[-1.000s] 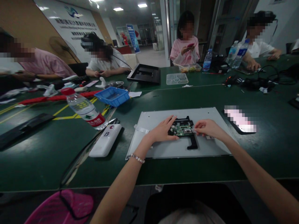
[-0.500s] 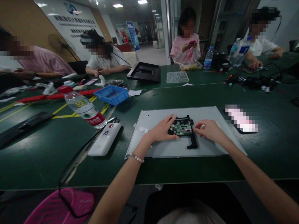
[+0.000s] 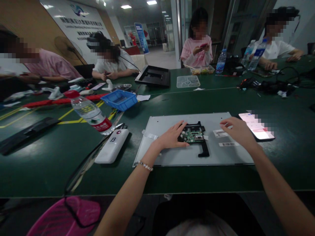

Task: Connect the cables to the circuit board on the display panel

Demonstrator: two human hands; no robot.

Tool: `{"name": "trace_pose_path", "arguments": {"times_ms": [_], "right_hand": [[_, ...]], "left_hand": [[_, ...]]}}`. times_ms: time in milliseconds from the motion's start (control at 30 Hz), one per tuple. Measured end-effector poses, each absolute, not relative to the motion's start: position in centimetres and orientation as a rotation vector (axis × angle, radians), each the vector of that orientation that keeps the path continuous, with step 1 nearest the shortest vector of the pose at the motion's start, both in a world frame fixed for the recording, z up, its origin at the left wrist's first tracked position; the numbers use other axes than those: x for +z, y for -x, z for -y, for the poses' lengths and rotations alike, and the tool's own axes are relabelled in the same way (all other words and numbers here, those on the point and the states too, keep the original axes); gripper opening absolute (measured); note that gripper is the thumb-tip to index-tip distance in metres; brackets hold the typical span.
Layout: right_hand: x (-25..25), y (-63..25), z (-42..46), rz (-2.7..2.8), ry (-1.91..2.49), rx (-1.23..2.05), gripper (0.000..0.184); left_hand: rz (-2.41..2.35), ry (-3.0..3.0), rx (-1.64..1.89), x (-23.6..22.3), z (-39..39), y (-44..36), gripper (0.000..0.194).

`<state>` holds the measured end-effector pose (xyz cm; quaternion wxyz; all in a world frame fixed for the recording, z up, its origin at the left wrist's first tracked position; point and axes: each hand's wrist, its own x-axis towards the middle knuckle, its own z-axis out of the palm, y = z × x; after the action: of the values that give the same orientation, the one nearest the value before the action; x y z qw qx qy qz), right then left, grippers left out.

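Observation:
A green circuit board (image 3: 193,137) in a black plastic bracket (image 3: 203,149) rests on the light grey panel (image 3: 172,159). My left hand (image 3: 172,136) lies with fingers spread over the left side of the board and bracket. A small white tab (image 3: 206,138) shows at the board's right edge. To the right, over the panel, hovers my right hand (image 3: 240,132), apart from the board. Its thumb and fingers curl together in a pinch; anything between them is too small to make out. Beneath it are a white label (image 3: 220,133) and a barcode strip (image 3: 227,144).
A lit phone (image 3: 257,126) lies right of the panel. On the left are a white power bank (image 3: 112,146), a tilted water bottle (image 3: 92,114) and a blue tray (image 3: 120,100). Several people sit around the table. A pink basket (image 3: 66,216) stands below.
My right hand has moved from the board's right edge to the right and slightly up, uncovering the white tab and the labels. My left hand stays on the board.

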<state>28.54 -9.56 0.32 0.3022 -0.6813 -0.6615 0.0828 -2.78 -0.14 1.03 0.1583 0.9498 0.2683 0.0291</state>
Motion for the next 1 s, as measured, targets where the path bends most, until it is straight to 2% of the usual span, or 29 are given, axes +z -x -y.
{"name": "trace_pose_path", "arguments": {"times_ms": [267,533,800,1000], "right_hand": [[-1.3,-31.5,9.7,1.992,1.801,0.233,0.032],[-1.3,-30.8,9.5,2.014,1.93,0.158,0.029],[-1.0,-30.9,10.1,2.031,1.915,0.269,0.028],[-0.9,-30.7,10.2,2.025,1.975,0.192,0.026]], "left_hand": [[-0.78,-2.724,0.066,0.9,0.1,2.9,0.102],[-0.791,-2.714,0.044,1.4,0.4,2.8,0.102],[-0.794,-2.723,0.053,1.4,0.5,2.7,0.103],[-0.8,-2.739,0.037,1.5,0.5,2.8,0.102]]}}
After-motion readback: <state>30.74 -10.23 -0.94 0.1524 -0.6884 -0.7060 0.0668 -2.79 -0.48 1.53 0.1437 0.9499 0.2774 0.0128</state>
